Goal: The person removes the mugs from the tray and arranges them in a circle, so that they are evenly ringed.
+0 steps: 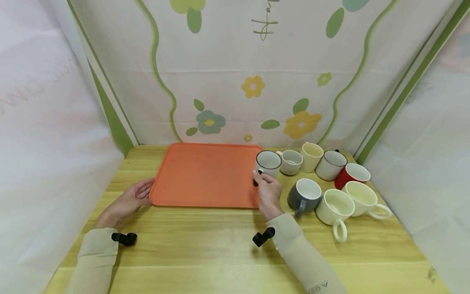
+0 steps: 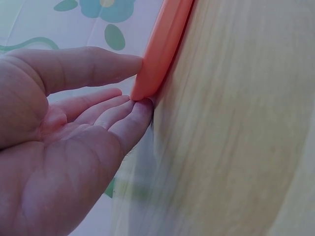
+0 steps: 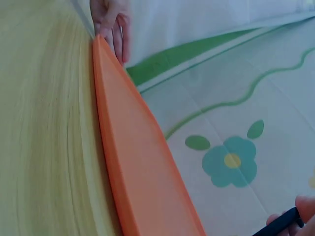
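An orange tray (image 1: 207, 175) lies on the wooden table. At its near left corner is my left hand (image 1: 128, 200); in the left wrist view the thumb touches the rim from one side and the fingertips meet its underside. My right hand (image 1: 269, 192) grips a white mug (image 1: 268, 160) with a black rim by its black handle (image 3: 279, 223), over the tray's right end. The mug stands upright, its base hidden behind the hand. Just right of this hand is a dark grey mug (image 1: 304, 198), not touched.
On the right side of the table stand several more mugs: a small white one (image 1: 291, 163), a yellow one (image 1: 311, 158), a white black-rimmed one (image 1: 330, 165), a red one (image 1: 346, 177) and two cream ones (image 1: 335, 208). Floral cloth (image 1: 224, 81) hangs behind the table.
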### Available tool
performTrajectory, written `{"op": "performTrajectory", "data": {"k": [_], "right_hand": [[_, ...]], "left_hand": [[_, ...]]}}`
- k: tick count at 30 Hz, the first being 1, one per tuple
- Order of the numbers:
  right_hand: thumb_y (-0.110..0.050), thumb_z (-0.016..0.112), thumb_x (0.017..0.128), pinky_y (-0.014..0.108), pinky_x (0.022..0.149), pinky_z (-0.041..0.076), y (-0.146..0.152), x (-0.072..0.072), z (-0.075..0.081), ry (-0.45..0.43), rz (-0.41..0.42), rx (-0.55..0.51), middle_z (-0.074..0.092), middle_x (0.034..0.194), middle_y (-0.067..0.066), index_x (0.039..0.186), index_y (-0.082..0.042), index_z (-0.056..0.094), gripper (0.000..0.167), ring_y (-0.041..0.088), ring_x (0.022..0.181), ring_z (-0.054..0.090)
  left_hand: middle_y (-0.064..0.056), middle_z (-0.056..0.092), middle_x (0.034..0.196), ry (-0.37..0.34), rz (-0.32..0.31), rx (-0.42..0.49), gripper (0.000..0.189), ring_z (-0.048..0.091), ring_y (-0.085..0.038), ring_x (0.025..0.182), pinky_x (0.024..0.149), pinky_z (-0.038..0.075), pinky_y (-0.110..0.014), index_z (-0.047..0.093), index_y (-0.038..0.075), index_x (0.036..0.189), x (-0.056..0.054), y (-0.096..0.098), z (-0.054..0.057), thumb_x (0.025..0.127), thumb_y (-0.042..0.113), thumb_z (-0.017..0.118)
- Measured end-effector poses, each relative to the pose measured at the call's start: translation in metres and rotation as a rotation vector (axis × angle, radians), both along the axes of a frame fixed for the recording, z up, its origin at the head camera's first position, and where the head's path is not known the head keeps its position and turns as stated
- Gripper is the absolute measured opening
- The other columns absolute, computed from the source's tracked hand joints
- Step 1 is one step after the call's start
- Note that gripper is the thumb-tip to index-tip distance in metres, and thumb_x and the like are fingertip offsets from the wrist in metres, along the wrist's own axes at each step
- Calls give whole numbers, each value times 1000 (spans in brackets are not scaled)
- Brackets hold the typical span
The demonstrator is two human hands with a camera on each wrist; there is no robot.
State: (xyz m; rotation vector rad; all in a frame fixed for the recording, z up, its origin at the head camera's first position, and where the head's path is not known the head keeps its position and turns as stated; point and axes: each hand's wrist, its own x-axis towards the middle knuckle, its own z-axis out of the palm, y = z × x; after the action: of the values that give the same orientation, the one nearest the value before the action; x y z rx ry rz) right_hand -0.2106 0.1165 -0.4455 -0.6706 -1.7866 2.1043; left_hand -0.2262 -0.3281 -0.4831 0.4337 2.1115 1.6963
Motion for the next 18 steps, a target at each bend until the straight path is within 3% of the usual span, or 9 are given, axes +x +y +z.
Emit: {"op": "performTrajectory", "data": {"k": [5, 11, 18], "right_hand": [[-19, 86, 90, 23, 71, 51, 15, -2, -12, 49, -104, -23, 68, 66, -12, 72, -8, 78, 23, 12, 82, 58], [-14, 85, 89, 20, 63, 45, 27, -5, -20, 78, -188, -22, 64, 59, -14, 63, -12, 74, 28, 9, 73, 57], [-12, 85, 89, 20, 64, 47, 34, -9, -28, 84, -229, -76, 67, 60, -12, 59, -10, 72, 32, 8, 71, 60]], "left_hand": [[-35, 0, 173, 1, -3, 11, 83, 1, -55, 156, 107, 46, -9, 3, -9, 166, 1, 0, 0, 102, -9, 57], [-35, 1, 173, 4, 0, 6, 84, 1, -56, 156, 108, 45, -10, 3, -10, 166, 0, 1, 1, 101, -10, 56], [-34, 3, 173, 7, 10, -6, 84, 2, -55, 156, 108, 45, -10, 4, -9, 166, 2, 3, 2, 100, -10, 57]]}}
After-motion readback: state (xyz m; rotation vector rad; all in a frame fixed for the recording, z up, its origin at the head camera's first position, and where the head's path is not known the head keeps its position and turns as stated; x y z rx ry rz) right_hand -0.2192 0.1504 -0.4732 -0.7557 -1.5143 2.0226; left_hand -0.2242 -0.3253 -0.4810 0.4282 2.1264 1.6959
